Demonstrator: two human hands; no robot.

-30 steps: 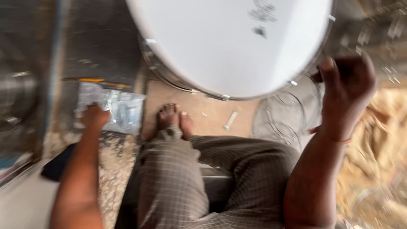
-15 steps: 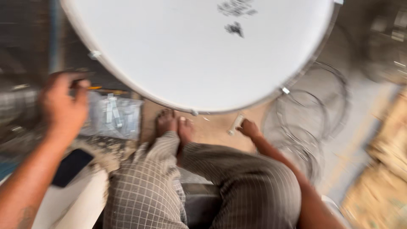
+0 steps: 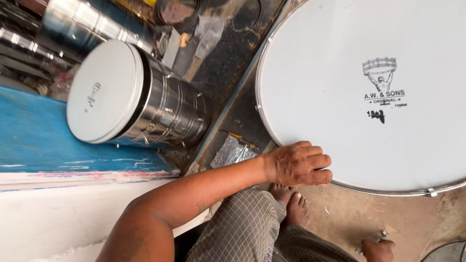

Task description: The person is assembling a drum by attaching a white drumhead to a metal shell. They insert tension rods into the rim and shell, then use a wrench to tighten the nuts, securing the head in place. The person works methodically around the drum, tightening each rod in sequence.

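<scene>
A large drum (image 3: pixel 369 97) with a white head and a thin metal rim fills the right of the head view; a black emblem is printed on the head. My left hand (image 3: pixel 298 164) lies flat on the head at its lower left edge, fingers together, gripping nothing. My right hand (image 3: pixel 377 250) is low at the frame's bottom edge, on the brown floor beside small metal pieces (image 3: pixel 383 234). Only part of that hand shows, and its fingers are hidden. My bare feet (image 3: pixel 291 204) rest just below the drum's rim.
A smaller drum with a shiny steel shell (image 3: pixel 165 114) lies on its side at left, on a blue surface (image 3: pixel 43 140). A crumpled clear plastic bag (image 3: pixel 233 151) lies between the drums. More steel shells (image 3: pixel 82 19) are stacked at top left. A wire hoop (image 3: pixel 451 251) shows at bottom right.
The view has swung left and sharpened. My left hand has moved from beside the plastic bag onto the big drum's head. My right hand stays low on the floor.
</scene>
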